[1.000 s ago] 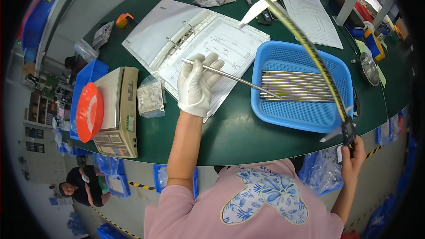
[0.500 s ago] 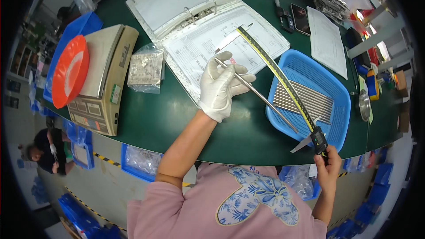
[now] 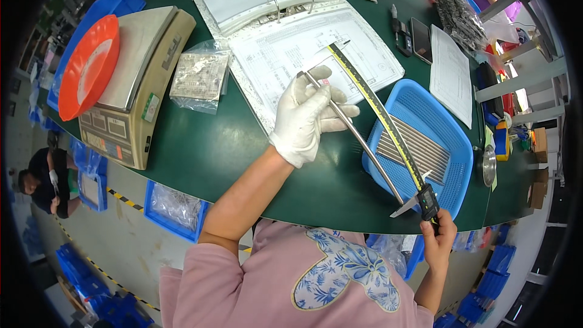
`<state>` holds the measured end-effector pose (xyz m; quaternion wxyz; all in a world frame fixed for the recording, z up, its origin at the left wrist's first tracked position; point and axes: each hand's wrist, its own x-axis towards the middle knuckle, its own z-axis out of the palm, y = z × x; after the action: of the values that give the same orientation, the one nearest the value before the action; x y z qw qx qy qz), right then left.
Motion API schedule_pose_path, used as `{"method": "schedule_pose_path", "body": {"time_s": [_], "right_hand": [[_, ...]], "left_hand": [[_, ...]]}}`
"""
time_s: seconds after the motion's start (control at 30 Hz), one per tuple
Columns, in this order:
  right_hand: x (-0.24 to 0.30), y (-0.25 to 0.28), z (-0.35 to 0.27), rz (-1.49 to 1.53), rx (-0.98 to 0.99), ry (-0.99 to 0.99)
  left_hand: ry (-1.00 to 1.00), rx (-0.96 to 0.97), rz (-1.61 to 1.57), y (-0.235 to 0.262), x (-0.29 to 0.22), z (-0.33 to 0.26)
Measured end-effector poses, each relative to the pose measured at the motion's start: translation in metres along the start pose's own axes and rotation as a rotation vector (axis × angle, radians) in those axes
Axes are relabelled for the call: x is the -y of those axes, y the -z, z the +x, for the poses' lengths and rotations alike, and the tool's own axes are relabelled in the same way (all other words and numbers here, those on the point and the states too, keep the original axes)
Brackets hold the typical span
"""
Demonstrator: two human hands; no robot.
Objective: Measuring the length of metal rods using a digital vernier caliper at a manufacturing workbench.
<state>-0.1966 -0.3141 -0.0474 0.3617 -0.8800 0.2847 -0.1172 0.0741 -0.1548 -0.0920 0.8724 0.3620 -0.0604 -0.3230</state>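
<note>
My left hand (image 3: 299,123), in a white glove, is closed around the upper part of a slim metal rod (image 3: 363,141). The rod slants down to the right, over the near left edge of a light blue plastic basket (image 3: 466,157). A long digital caliper (image 3: 378,107) with a yellow-edged scale is gripped at its black display end by my bare right hand (image 3: 439,238). The rod's lower end meets the caliper's jaw area; whether they touch is too small to tell. Several similar rods (image 3: 430,153) lie side by side in the basket, partly behind the caliper.
An open ring binder (image 3: 285,48) with a drawing lies behind my left hand. At left stand a scale (image 3: 124,103) with an orange dish (image 3: 91,67) and a bagged parts packet (image 3: 199,79). A phone (image 3: 421,40) and paper sheet (image 3: 450,76) lie beyond the basket. Another person (image 3: 44,176) sits at far left.
The rod's lower end and the caliper's jaws have come closer together. The whole view has shifted somewhat. Both hands keep their holds.
</note>
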Motion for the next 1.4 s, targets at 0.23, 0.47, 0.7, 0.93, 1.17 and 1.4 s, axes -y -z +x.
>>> {"method": "schedule_pose_path", "body": {"time_s": [0.23, 0.47, 0.7, 0.93, 1.17, 1.4], "right_hand": [[-0.002, 0.001, -0.003, -0.086, -0.019, 0.044], [0.0, 0.002, -0.005, -0.283, -0.066, 0.13], [0.005, 0.001, 0.003, -0.339, -0.072, 0.067], [0.004, 0.004, 0.003, -0.348, -0.058, 0.146], [-0.004, 0.006, 0.001, -0.349, -0.039, 0.197], [-0.005, 0.005, 0.003, -0.36, -0.046, 0.187]], "left_hand": [[0.01, -0.012, 0.016, 0.0, -0.001, -0.003], [0.031, 0.003, -0.006, 0.007, 0.0, -0.001], [-0.015, 0.045, -0.071, 0.017, -0.001, 0.005], [-0.006, 0.128, -0.099, 0.018, 0.0, 0.004], [0.012, 0.144, -0.082, 0.019, 0.001, 0.004], [0.018, 0.128, -0.045, 0.023, -0.002, 0.005]]}}
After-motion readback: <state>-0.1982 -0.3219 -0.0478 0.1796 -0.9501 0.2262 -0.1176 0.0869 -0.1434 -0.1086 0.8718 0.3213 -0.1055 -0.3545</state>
